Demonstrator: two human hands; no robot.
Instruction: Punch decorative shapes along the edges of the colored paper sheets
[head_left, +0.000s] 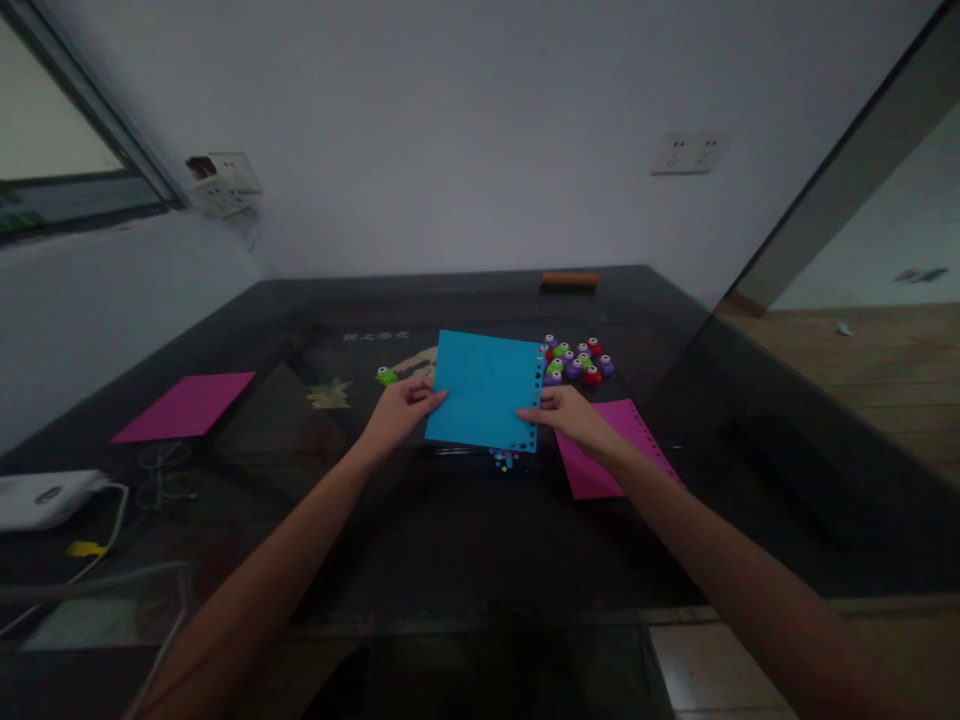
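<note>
Blue sheet (484, 390) held above the dark table (450, 540), pinched at its two side edges: left hand (397, 412) fingers closed on the near-left edge, right hand (574, 415) fingers closed on the punched right edge, beside its row of holes. Just below the right fingertips lie loose punched bits (504, 459); beyond them, a cluster of small punches (576, 362); under the right wrist, a pink sheet (607, 450). Risk, as judged: the light edge grips could let the sheet sag or slip, and sweeping it low could scatter the bits.
</note>
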